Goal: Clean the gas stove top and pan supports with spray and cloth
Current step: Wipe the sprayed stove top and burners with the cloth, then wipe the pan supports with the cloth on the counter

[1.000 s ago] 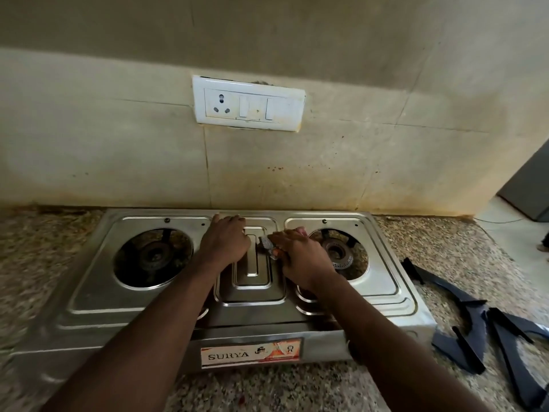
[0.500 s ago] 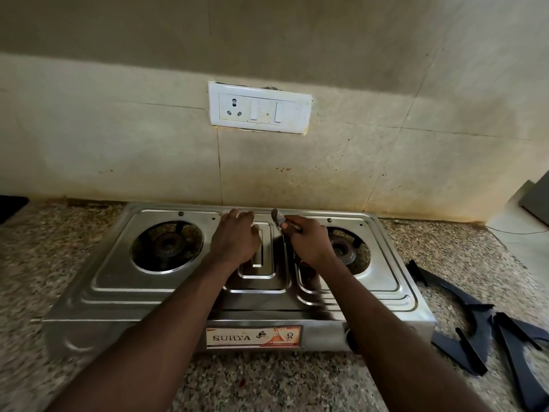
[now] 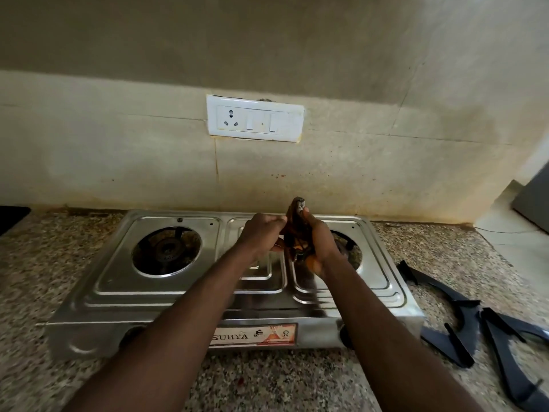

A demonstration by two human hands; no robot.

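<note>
A steel two-burner gas stove (image 3: 124,292) sits on the speckled granite counter, both burners bare. Above its middle I hold a dark, crumpled cloth (image 3: 297,230) between both hands. My right hand (image 3: 322,248) cups the cloth from the right and below, with one end sticking up above the fingers. My left hand (image 3: 261,233) is closed and pinches the cloth's left edge. Two dark pan supports (image 3: 451,319) lie on the counter to the right of the stove. No spray bottle is in view.
A white switch and socket plate (image 3: 255,118) is on the stained tiled wall behind the stove. Bare granite counter (image 3: 267,382) runs in front and to the left. A dark object (image 3: 12,217) shows at the far left edge.
Both hands have lifted off the stove's middle panel and come together. The cloth, earlier a small bit in my right fingers, is now bunched upright between both hands. The view has tilted upward.
</note>
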